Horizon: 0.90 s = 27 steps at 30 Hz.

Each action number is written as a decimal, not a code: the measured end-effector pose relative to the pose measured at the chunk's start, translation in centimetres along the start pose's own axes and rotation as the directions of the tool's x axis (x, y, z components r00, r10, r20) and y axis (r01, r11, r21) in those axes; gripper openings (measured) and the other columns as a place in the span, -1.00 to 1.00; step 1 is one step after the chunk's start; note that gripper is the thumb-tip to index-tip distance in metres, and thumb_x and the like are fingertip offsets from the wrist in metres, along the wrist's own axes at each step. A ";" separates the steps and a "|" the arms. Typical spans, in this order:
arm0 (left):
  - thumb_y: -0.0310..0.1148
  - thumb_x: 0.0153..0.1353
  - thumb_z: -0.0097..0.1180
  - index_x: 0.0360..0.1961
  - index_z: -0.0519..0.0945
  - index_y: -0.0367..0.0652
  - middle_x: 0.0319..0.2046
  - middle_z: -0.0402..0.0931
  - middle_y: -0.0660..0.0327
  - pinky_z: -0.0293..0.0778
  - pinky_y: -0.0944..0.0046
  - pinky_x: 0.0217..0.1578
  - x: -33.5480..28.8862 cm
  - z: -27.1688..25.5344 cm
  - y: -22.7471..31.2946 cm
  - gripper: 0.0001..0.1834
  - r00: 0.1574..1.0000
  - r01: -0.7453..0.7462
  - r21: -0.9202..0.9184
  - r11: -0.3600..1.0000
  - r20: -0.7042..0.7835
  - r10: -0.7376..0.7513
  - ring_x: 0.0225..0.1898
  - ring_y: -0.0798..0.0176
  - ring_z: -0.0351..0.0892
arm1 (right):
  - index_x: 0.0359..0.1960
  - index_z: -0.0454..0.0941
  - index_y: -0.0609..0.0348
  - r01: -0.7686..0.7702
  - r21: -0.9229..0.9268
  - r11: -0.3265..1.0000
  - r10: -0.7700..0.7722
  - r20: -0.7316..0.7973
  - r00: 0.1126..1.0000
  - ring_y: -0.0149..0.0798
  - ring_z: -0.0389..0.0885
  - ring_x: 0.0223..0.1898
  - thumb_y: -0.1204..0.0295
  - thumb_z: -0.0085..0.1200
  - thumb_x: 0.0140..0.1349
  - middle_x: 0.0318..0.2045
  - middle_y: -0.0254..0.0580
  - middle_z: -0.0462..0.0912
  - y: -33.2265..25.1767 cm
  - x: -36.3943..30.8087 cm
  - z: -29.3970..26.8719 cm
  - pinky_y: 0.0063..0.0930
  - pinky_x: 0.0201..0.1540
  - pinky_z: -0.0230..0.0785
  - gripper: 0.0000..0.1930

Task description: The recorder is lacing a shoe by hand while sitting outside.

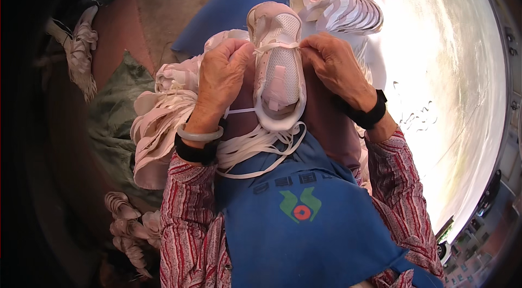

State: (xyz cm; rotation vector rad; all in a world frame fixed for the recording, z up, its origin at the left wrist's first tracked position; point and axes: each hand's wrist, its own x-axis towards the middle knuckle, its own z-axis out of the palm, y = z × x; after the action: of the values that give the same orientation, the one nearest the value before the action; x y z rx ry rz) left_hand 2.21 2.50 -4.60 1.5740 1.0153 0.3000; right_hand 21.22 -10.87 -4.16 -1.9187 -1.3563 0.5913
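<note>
On the lap, at the hands: a white shoe upper (276, 65) is held toe-away, its opening turned up toward the camera.
Left hand (223, 73): closed on the left end of a white lace (276, 46), fingertips pinched at the edge of the upper; a pale bangle and a black wristband are worn on this wrist.
Right hand (336, 62): closed on the right end of the same lace, thumb and forefinger pinched just beside the upper's right edge; a black wristband is worn here too.
Lace: stretched taut across the front of the mesh tongue, from one hand to the other; only this one crossing is seen.
Done so far: the lace is judged to be threaded through the foremost eyelets only; the rows nearer the opening appear bare.
Left to do: the rest of the lacing up the tongue, as far as can be judged; the eyelets themselves are too small to count.
Loose laces (255, 146): a bundle of white strips is draped over the lap just below the upper's heel, touching the blue apron (304, 217).
Pile at left (160, 125): more white uppers are heaped beside the left forearm; whether they are laced cannot be told.
Stack at upper right (342, 0): a fanned row of white pieces is set beyond the right hand, on a blue sheet (239, 0).
</note>
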 end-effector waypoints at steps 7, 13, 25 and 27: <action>-0.27 0.39 0.11 -0.13 0.64 -0.32 -0.36 0.60 0.32 0.45 0.47 -0.22 0.5 1.1 -0.1 -0.71 0.968 -0.251 0.127 0.960 0.002 0.252 -0.32 0.50 0.51 | -0.30 0.63 0.31 0.082 -0.043 0.996 -0.080 0.046 0.996 0.21 0.59 -0.30 0.46 0.06 0.24 -0.37 0.17 0.60 0.4 0.5 -0.4 -0.11 -0.20 0.43 -0.84; -0.23 0.32 0.14 -0.19 0.67 -0.25 -0.42 0.63 0.18 0.47 0.32 -0.29 0.5 1.0 -0.1 -0.73 0.967 -0.243 0.158 0.957 -0.039 0.252 -0.37 0.32 0.59 | -0.33 0.63 0.30 0.086 0.042 0.995 -0.088 0.033 0.996 0.21 0.59 -0.30 0.46 0.07 0.21 -0.39 0.16 0.60 1.3 0.4 -0.1 -0.08 -0.21 0.43 -0.85; -0.26 0.29 0.16 -0.21 0.70 -0.30 -0.52 0.62 0.22 0.47 0.37 -0.35 1.5 0.9 -0.4 -0.72 0.968 -0.247 0.085 0.965 -0.026 0.250 -0.49 0.38 0.56 | -0.37 0.58 0.34 0.144 -0.105 0.984 -0.131 0.117 0.984 0.20 0.59 -0.34 0.48 0.05 0.20 -0.44 0.19 0.58 1.2 1.4 -0.7 -0.13 -0.26 0.43 -0.86; -0.29 0.27 0.17 -0.20 0.69 -0.33 -0.52 0.63 0.21 0.47 0.39 -0.34 1.8 0.8 -0.1 -0.72 0.986 -0.162 0.109 0.981 -0.008 0.164 -0.48 0.39 0.56 | -0.47 0.54 0.34 0.146 -0.045 0.988 -0.142 0.077 0.987 0.27 0.55 -0.38 0.47 0.03 0.19 -0.50 0.23 0.54 1.4 1.4 -0.5 -0.04 -0.31 0.40 -0.84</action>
State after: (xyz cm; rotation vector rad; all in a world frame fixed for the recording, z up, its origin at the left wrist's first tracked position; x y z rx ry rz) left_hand 3.80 3.25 -5.50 1.7595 0.9300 0.3768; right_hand 22.92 -9.96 -4.87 -1.8354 -1.5559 0.5655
